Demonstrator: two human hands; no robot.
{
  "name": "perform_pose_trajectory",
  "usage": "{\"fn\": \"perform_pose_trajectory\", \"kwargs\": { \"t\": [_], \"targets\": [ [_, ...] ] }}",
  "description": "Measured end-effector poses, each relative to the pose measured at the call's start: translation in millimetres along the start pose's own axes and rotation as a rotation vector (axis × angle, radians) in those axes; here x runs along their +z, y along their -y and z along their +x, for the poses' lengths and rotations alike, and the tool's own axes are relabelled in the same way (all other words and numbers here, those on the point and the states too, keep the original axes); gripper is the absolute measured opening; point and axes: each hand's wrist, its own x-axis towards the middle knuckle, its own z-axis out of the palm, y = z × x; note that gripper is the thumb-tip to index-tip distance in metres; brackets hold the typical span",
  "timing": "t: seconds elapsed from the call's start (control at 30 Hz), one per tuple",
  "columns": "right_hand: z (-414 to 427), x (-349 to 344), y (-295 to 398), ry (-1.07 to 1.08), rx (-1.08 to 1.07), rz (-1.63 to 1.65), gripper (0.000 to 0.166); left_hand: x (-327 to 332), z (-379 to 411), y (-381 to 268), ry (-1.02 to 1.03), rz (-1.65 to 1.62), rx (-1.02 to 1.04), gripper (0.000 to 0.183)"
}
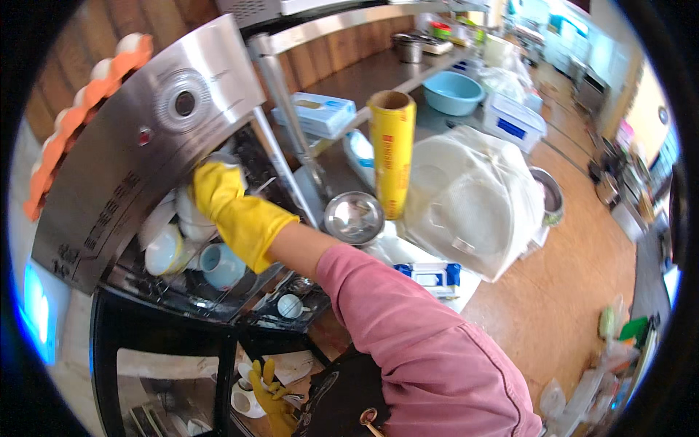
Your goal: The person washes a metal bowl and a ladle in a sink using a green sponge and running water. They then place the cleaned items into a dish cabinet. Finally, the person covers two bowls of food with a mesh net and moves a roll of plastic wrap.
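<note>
My right hand (221,188), in a yellow rubber glove, reaches into the upper compartment of a stainless steel dish cabinet (207,82). The front panel hides its fingertips, so I cannot tell whether it grips the dishware there. Below it are white bowls (194,216), a white cup with a yellow rim (164,251) and a pale blue mug (223,266). Low in the picture is my left hand (270,396), also gloved in yellow, some fingers apart. Beside it sits a white dish (246,401); a shiny metal piece lies near its fingers.
Black-framed cabinet doors (224,349) stand below. To the right, a metal table holds a yellow cling-film roll (392,158), a steel bowl (355,217), a white mesh food cover (469,202) and a wipes pack (431,278). A light blue basin (453,93) is farther back.
</note>
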Motion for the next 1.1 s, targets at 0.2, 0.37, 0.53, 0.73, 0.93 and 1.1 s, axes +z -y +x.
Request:
{"fn": "perform_pose_trajectory", "kwargs": {
  "t": [0.2, 0.37, 0.53, 0.73, 0.93, 1.1],
  "targets": [
    [-147.1, -30.5, -102.2, -0.276, -0.260, 0.440, 0.038, 30.3, 40.4, 2.7, -0.251, 0.090, 0.021, 0.053],
    [-244.6, 3.8, -233.4, -0.244, 0.538, 0.519, 0.039, -19.3, 60.0, -7.5, -0.105, -0.031, 0.007, 0.052],
    [-260.8, 38.1, -305.1, 0.029, 1.235, 0.981, 0.057, 23.0, 125.4, 17.1, 0.164, -0.109, -0.336, 0.053],
    [-226.5, 100.8, -308.3, -0.153, 1.304, 1.541, 0.039, 92.7, 172.3, 49.6, -0.426, 0.419, -0.133, 0.052],
    [-223.0, 75.9, -293.3, -0.253, 1.398, 1.436, 0.032, 92.7, 149.0, 50.1, -0.594, 0.542, -0.085, 0.052],
    [-234.7, 56.9, -261.3, 0.051, 0.930, 1.321, 0.040, 81.5, 112.9, 27.9, -0.628, 0.393, -0.064, 0.052]
  ]
}}
